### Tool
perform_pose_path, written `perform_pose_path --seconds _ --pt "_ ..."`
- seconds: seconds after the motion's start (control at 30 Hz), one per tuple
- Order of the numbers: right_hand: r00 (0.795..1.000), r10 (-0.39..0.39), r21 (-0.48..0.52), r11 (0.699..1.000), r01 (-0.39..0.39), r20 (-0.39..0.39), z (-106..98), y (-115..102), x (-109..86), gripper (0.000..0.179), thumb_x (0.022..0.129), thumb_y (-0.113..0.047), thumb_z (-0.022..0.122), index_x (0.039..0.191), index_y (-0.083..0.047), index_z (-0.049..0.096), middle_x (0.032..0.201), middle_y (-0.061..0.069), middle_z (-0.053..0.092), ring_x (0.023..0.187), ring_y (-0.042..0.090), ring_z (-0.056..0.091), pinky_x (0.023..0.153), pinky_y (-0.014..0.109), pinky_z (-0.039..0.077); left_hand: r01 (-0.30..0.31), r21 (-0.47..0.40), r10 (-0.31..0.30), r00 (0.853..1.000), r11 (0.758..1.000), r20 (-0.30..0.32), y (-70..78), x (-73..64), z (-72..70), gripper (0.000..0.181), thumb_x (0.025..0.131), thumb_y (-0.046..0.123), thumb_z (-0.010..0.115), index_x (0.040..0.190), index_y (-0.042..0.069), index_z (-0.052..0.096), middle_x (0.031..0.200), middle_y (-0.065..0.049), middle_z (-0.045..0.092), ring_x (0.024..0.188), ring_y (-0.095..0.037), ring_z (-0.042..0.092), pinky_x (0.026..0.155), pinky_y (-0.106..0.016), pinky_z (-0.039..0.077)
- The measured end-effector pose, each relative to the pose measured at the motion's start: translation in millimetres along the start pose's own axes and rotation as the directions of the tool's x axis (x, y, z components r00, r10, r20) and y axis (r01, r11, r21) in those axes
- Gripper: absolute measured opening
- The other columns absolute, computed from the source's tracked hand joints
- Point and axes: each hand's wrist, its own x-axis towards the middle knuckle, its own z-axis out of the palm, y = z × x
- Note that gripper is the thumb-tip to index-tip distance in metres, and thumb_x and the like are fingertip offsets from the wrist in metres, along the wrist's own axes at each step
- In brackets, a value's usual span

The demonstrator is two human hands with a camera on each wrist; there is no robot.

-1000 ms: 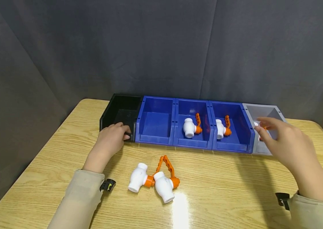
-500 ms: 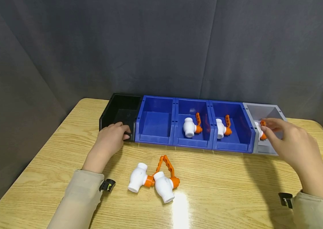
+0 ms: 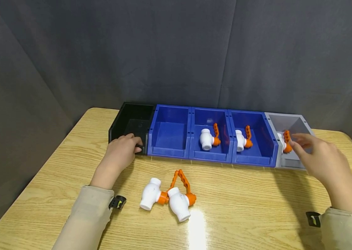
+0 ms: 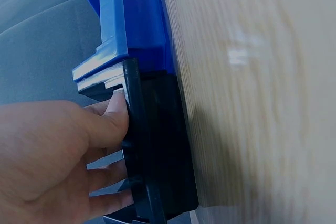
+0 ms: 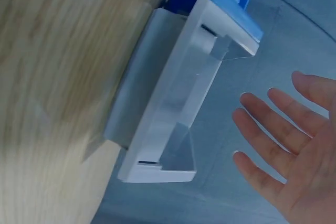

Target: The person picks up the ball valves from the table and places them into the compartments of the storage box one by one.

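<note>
My left hand (image 3: 120, 154) grips the front rim of the black bin (image 3: 137, 128). In the left wrist view its thumb presses the outside of the rim (image 4: 137, 129), and the fingers reach over to the inner side. At the far right, my right hand (image 3: 327, 163) hovers over the grey bin (image 3: 288, 122), fingers spread and holding nothing. Inside that bin lies a white ball valve (image 3: 287, 147) with an orange handle, partly behind the bin's left wall. The right wrist view shows the grey bin's front (image 5: 173, 87) with the relaxed hand apart from it.
Between the black and grey bins stand three blue bins; the left one (image 3: 171, 135) holds nothing, while the middle valve (image 3: 206, 139) and right valve (image 3: 240, 140) lie in the others. Two more ball valves, one left (image 3: 151, 193) and one right (image 3: 179, 204), lie touching on the wooden table (image 3: 241, 208).
My right hand has drawn back to the right from the valve in the grey bin, which now shows more fully with its handle upright. The left hand has stayed put.
</note>
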Motion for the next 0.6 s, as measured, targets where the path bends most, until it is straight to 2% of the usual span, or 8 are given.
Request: perform_pose_path --seconds 0.3,0.6 --pt "0.999 0.016 -0.003 1.000 -0.016 0.047 7.0 12.3 2.5 0.055 0.104 -0.043 0.045 0.132 0.003 0.053 0.114 0.035 0.061 0.102 0.054 0.055 0.076 0.064 0.041 0.000 -0.001 0.000 1.000 1.000 0.004 0.4 0.4 -1.3 0.012 0.095 0.015 0.067 0.103 0.007 0.073 0.092 -0.010 0.064 0.091 -0.034 0.064 0.083 -0.050 0.052" --pt "0.988 -0.073 0.073 0.995 0.063 0.140 17.2 23.5 7.2 0.046 0.103 -0.036 0.054 0.121 0.005 0.064 0.112 0.033 0.063 0.102 0.050 0.059 0.080 0.062 0.045 0.005 -0.001 -0.005 1.000 1.000 0.022 1.0 -0.5 -2.8 0.013 0.095 0.015 0.066 0.103 0.007 0.073 0.093 -0.010 0.064 0.091 -0.033 0.064 0.083 -0.049 0.052"
